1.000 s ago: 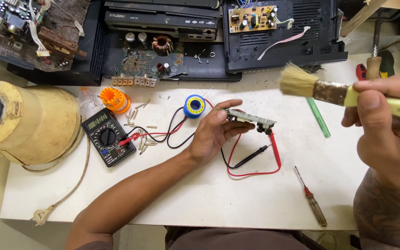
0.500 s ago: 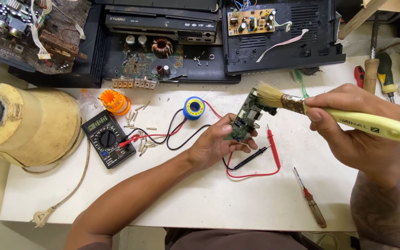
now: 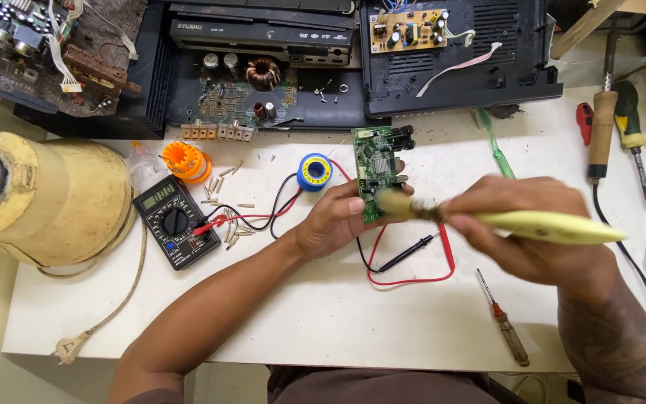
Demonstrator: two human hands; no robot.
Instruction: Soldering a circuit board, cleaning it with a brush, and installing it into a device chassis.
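Note:
My left hand (image 3: pixel 334 224) holds a small green circuit board (image 3: pixel 377 166) tilted up above the white table (image 3: pixel 323 314), gripping its lower edge. A paintbrush with a pale yellow handle (image 3: pixel 547 226) is gripped in my right hand (image 3: pixel 517 232); its bristles (image 3: pixel 392 205) touch the lower part of the board, blurred by motion. Under the board lie the red and black multimeter probes (image 3: pixel 413 254) with their leads.
A black multimeter (image 3: pixel 173 222), orange spool (image 3: pixel 187 161), blue solder reel (image 3: pixel 314 171) and several small loose parts lie left of my hands. A yellowed appliance body (image 3: pixel 39 194) stands at far left. Opened electronics (image 3: pixel 263 82) line the back. Screwdrivers (image 3: pixel 504 328) and a soldering iron (image 3: pixel 601 127) lie right.
The board has been tipped up to face me. My right hand has come down and left, carrying the brush from above the table onto the board's lower part.

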